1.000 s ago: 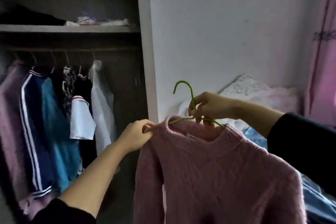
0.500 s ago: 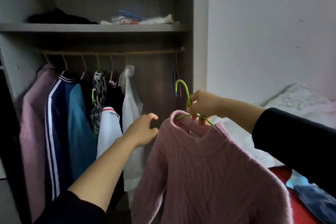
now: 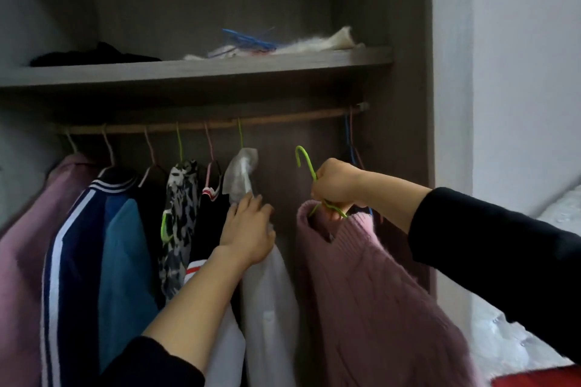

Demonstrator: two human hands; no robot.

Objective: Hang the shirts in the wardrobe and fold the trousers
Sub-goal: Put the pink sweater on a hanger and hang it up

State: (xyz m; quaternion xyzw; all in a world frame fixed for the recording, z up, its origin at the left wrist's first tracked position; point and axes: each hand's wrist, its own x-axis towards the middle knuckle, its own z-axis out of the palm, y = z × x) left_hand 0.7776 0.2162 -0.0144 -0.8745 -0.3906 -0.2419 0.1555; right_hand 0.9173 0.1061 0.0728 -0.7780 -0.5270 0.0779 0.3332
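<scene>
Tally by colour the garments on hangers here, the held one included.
Pink garments: 2
Black garments: 2
Navy-and-blue jacket: 1
Black-and-white patterned garment: 1
White shirt: 1
Total: 7

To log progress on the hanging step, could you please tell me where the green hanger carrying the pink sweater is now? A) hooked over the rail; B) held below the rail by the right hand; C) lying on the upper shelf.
B: the right hand grips the green hanger near its neck, its hook free in the air below the rail, the pink sweater hanging from it.
</scene>
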